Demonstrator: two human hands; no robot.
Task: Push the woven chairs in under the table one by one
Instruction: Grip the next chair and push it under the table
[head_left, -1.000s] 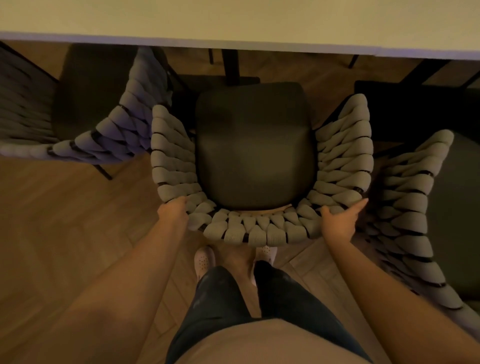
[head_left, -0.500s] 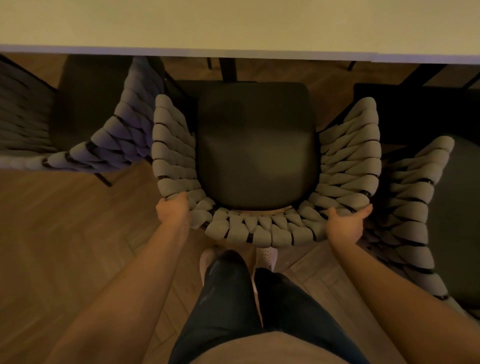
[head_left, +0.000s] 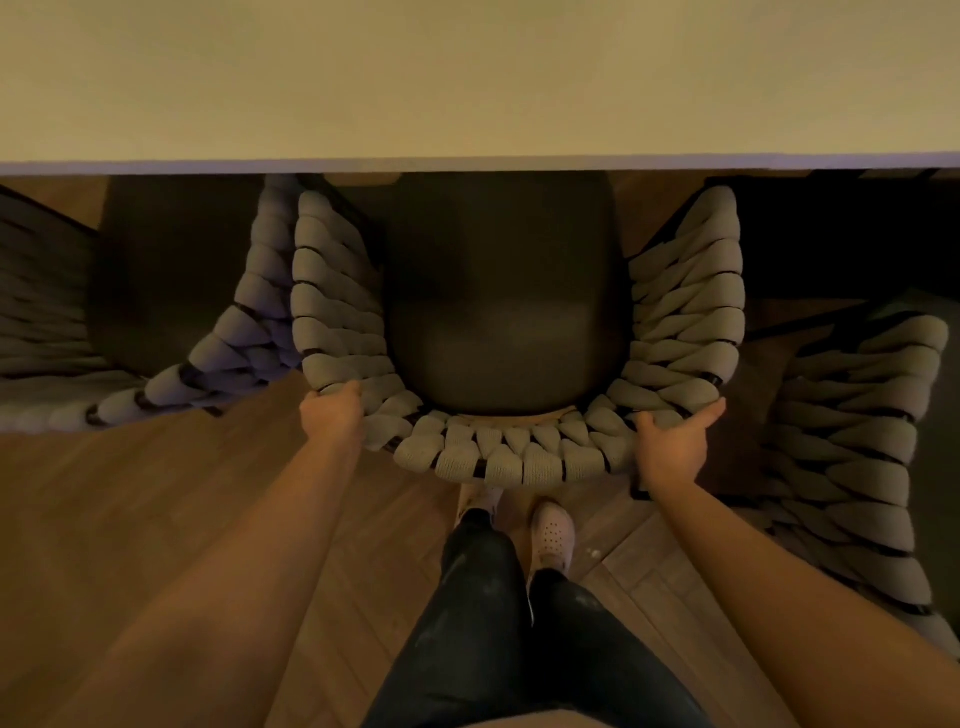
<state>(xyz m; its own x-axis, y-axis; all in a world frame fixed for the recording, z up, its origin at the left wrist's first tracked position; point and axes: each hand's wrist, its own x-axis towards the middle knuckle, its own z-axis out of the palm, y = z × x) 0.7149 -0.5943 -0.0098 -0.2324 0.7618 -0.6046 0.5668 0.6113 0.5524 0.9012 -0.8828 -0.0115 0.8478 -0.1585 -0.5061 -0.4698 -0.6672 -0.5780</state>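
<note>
A woven chair (head_left: 498, 462) with a thick grey rope back and a dark seat cushion stands straight ahead of me. The front of its seat lies under the edge of the pale table (head_left: 467, 78). My left hand (head_left: 332, 415) grips the back rim at its left corner. At the right corner my right hand (head_left: 675, 447) holds the rim, thumb on the inside, fingers spread along the outside.
A second woven chair (head_left: 218, 358) stands at the left, partly under the table, and a third (head_left: 857, 441) at the right, further out. The floor (head_left: 130, 519) is wooden parquet. My legs and white shoes (head_left: 553, 530) are just behind the middle chair.
The middle chair has slid forward, so the table edge now covers the front of its seat. I have stepped after it; both hands kept their hold on the back.
</note>
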